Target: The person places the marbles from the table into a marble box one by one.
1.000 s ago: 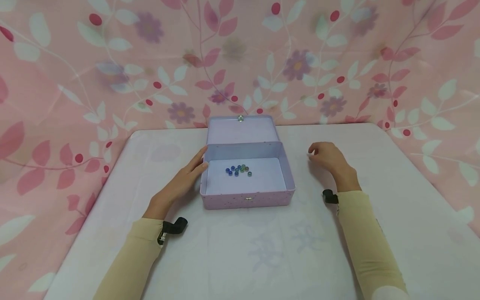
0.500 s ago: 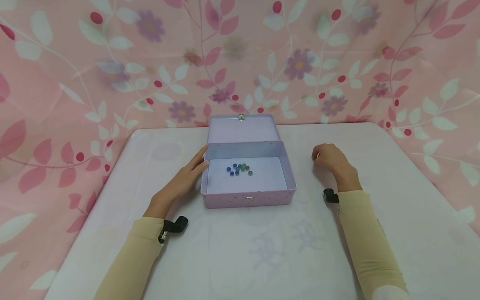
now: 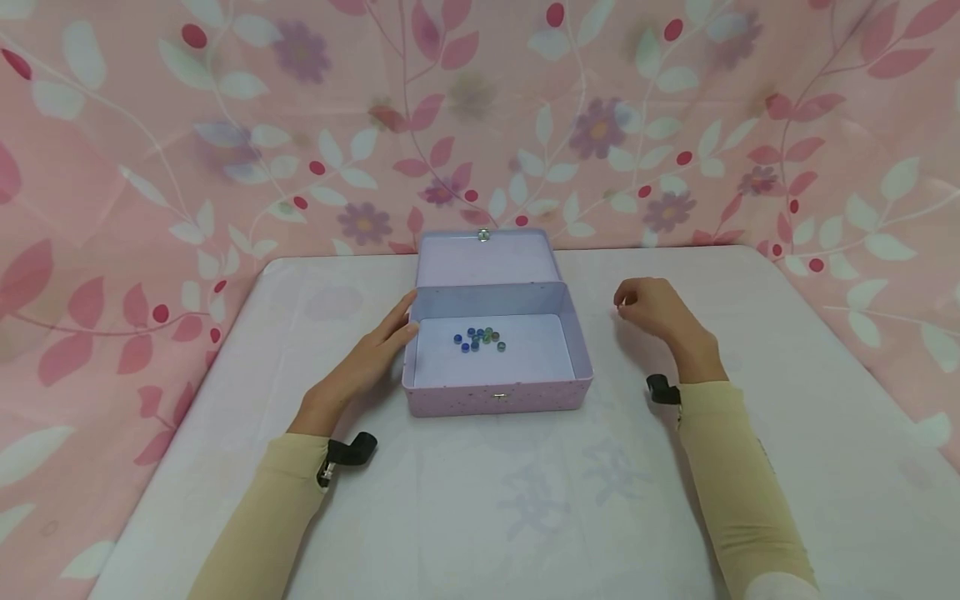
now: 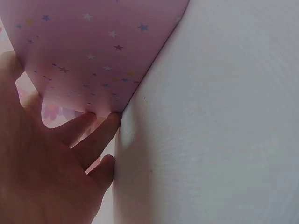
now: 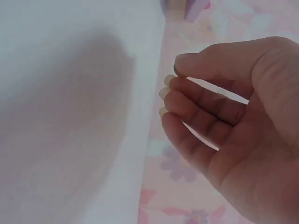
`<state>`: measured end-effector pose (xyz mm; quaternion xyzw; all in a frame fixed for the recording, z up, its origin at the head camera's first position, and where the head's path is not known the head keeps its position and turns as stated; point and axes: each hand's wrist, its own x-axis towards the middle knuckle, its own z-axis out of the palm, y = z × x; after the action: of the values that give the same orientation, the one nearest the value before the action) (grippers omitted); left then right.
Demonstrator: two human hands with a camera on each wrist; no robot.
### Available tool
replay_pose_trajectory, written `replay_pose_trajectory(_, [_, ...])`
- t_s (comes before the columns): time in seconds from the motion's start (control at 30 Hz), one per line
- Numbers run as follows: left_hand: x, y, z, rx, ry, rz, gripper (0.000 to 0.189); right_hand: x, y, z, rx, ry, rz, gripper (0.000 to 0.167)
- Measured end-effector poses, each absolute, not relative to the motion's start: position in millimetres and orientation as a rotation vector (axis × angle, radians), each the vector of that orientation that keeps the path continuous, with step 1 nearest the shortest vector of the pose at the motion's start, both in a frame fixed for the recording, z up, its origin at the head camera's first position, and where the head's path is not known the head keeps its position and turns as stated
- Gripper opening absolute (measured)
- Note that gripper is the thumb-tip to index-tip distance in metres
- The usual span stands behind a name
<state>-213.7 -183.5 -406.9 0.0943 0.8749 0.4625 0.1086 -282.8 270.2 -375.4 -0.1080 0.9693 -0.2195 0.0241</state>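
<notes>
A lilac tin box [image 3: 498,400] with a star pattern stands on the table, its hinged lid [image 3: 486,260] tipped back. Several small blue and green glass marbles [image 3: 475,340] lie together on its floor. My left hand [image 3: 356,367] rests against the box's left side, and in the left wrist view its extended fingers [image 4: 100,137] touch the starry wall near a corner. To the right of the box, apart from it, my right hand [image 3: 660,312] hovers above the table. Its fingers [image 5: 191,107] are loosely bent towards the thumb, and nothing shows between them.
A white cloth covers the table [image 3: 525,508], which ends at the back against a pink floral curtain [image 3: 480,108]. Small black wrist cameras [image 3: 352,450] jut from both cuffs. The raised lid leans back near the curtain.
My right hand closed its fingers a little and drew back slightly, then moved a little forward and left with the fingers looser. My left hand, the box and the marbles stay put.
</notes>
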Motion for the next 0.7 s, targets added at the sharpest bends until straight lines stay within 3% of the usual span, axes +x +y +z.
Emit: replay_pose_trajectory(0.7, [-214.0,-183.1,-407.5,0.270,2.567,1.366,0.055,-261.5,218.3,-338.7,-0.505,3.015,-1.112,0.011])
